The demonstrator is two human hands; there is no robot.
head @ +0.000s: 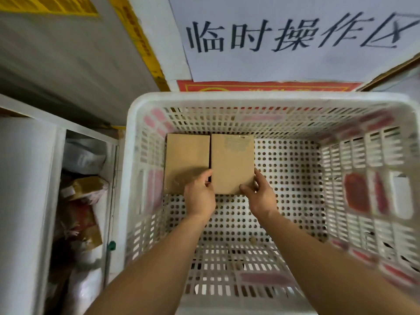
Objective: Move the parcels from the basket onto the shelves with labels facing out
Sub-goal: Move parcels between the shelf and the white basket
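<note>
I count two boxes in the basket (268, 100), both plain brown cardboard, lying flat side by side and touching along their long edges at the far left corner of the floor. The left box (185, 155) sits against the left wall; the right box (231, 160) has a faint pale patch near its far edge, too blurred for me to read as a label. The basket is white perforated plastic with red patches on its walls, and I see only the two boxes on its floor.

Both of my hands are down on the right box. My left hand (200, 194) is curled at its near left corner, thumb on top and fingertips tucked into the seam between the two boxes. My right hand (259, 194) grips the near right corner, thumb on the top face and fingers wrapped down the right side.

To the left stands a white shelf (56, 119); its open bay holds a heap of parcels (84, 201), bags and wrapped packets I cannot count. One white sign (295, 35) with handwritten characters lies beyond the basket.
</note>
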